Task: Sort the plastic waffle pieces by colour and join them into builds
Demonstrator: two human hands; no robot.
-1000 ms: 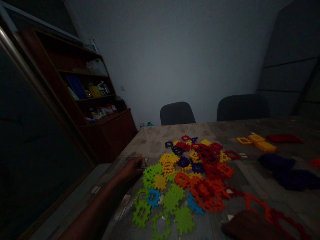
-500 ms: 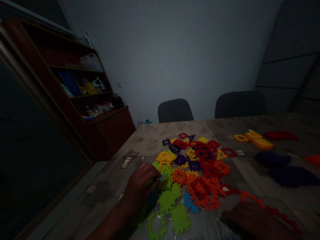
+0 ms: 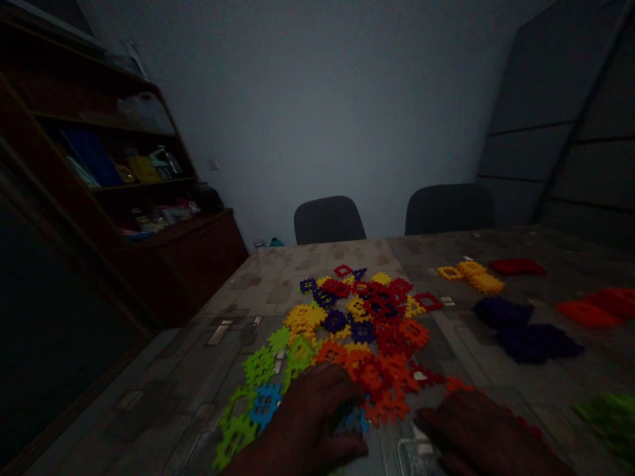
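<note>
Over the near edge of a pile of toothed plastic building pieces [image 3: 367,324] is my left hand [image 3: 317,410]. Its fingers are curved and its thumb stands apart, with a blue piece [image 3: 356,421] showing in the gap, seemingly on the table. Left of this hand lie a blue windowed square [image 3: 265,403] and several lime-green pieces [image 3: 259,365]. My right hand [image 3: 486,430] rests low at the right with its fingers stretched out, partly covering a line of red and orange pieces [image 3: 459,385].
Separate groups lie at the right: yellow pieces [image 3: 479,277], red pieces [image 3: 517,266], dark purple pieces [image 3: 538,342], orange-red pieces [image 3: 595,307] and green pieces [image 3: 610,420]. Two dark chairs [image 3: 330,221] stand behind the patterned table [image 3: 278,268]. A shelf cabinet [image 3: 198,241] is at the left.
The view has turned right. My left hand has moved right and nearer, from the green pieces to the blue one; green pieces now show on its left. My right hand stays low at the right.
</note>
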